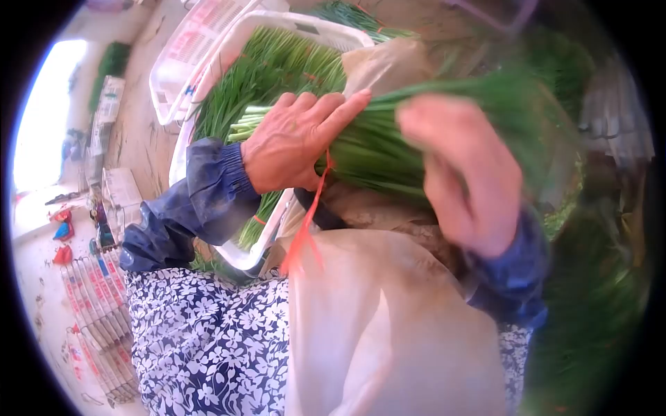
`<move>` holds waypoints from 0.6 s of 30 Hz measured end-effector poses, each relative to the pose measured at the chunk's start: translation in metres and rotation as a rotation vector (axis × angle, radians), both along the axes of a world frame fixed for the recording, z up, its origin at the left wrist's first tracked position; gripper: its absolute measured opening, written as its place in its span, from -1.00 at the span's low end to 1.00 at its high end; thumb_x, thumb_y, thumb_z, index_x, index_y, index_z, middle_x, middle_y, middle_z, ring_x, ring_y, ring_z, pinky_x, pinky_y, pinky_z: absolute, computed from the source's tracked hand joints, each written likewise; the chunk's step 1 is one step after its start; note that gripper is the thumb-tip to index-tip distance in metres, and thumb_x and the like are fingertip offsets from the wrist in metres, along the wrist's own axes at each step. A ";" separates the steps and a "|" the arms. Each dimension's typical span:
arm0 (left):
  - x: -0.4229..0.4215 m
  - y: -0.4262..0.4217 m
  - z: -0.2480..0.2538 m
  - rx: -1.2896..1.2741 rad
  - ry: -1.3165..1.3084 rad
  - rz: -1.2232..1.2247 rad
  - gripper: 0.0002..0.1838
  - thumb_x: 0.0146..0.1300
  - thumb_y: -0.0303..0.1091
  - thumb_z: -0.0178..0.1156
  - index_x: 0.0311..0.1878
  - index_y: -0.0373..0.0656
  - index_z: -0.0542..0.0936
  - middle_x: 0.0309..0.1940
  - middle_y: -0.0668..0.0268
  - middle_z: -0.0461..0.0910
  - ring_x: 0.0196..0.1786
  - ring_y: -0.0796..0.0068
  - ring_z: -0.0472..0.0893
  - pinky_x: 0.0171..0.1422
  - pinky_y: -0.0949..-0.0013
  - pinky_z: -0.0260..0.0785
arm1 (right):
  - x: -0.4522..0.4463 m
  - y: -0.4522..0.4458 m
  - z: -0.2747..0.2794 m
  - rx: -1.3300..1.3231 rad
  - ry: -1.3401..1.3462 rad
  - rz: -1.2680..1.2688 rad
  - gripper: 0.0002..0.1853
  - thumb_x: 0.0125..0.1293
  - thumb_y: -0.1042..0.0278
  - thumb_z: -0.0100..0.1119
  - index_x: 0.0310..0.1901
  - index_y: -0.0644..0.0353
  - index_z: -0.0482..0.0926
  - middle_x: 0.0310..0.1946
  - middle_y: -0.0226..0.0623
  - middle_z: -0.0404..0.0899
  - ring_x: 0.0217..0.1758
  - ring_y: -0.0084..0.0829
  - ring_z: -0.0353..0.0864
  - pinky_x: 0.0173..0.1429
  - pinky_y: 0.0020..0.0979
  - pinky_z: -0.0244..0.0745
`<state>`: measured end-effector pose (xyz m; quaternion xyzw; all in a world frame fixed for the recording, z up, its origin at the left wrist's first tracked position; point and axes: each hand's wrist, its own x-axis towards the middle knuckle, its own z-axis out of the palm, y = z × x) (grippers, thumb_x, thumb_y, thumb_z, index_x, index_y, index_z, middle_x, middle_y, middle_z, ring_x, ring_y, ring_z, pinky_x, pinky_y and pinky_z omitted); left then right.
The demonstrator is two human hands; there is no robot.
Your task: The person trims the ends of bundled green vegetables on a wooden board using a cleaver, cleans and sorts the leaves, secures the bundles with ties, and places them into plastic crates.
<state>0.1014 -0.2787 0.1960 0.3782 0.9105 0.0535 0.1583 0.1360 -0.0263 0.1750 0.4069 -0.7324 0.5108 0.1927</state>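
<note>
My left hand [295, 142] is wrapped over a bundle of long green stalks [385, 152], close to their pale cut ends. An orange-red tie [312, 215] hangs from the bundle beside that hand, its loose ends dangling over the beige cloth on my lap. My right hand [465, 173] is blurred by motion at the leafy part of the bundle, farther right; what its fingers do there is smeared. Behind my left hand, a white basket [302, 22] holds more green stalks [277, 66].
Beige cloth [388, 319] covers my lap. Another white basket [170, 76] stands behind the filled one. Stacked crates [97, 298] stand at the far left, near red and blue items [62, 229]. More greens [590, 333] lie at the right.
</note>
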 end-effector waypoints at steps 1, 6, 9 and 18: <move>0.003 -0.008 -0.003 0.072 0.090 -0.103 0.30 -0.47 -0.23 0.57 0.47 -0.26 0.10 0.22 0.01 0.42 0.16 0.05 0.47 0.17 0.12 0.30 | -0.010 -0.011 -0.006 0.049 -0.032 -0.110 -0.59 0.16 0.63 0.08 0.09 0.35 0.50 0.02 0.08 0.54 0.03 0.02 0.58 0.15 -0.25 0.49; 0.002 -0.041 0.009 0.156 0.257 0.033 0.25 -0.41 -0.13 0.56 0.45 -0.26 0.16 0.26 0.03 0.41 0.19 -0.03 0.44 0.24 0.08 0.25 | -0.021 -0.034 -0.043 0.422 -0.064 -0.102 0.03 -0.12 -0.16 0.45 0.33 0.34 0.28 0.18 0.04 0.39 0.29 0.09 0.32 0.39 -0.01 0.20; 0.008 -0.043 -0.014 0.133 0.123 0.075 0.21 -0.39 -0.10 0.54 0.43 -0.26 0.18 0.18 0.06 0.46 0.11 -0.02 0.48 0.20 0.08 0.27 | -0.012 -0.030 -0.071 0.534 -0.083 -0.121 0.06 -0.15 -0.18 0.45 0.33 0.34 0.29 0.17 0.03 0.40 0.26 0.07 0.35 0.37 0.05 0.20; 0.018 0.021 -0.001 0.146 -0.007 0.084 0.17 -0.38 0.01 0.57 0.38 -0.27 0.29 0.20 0.02 0.45 0.23 -0.03 0.43 0.33 0.04 0.21 | 0.006 0.044 -0.037 0.655 -0.163 -0.098 0.08 -0.24 -0.13 0.49 0.34 0.29 0.30 0.17 0.02 0.38 0.25 0.03 0.36 0.33 0.12 0.19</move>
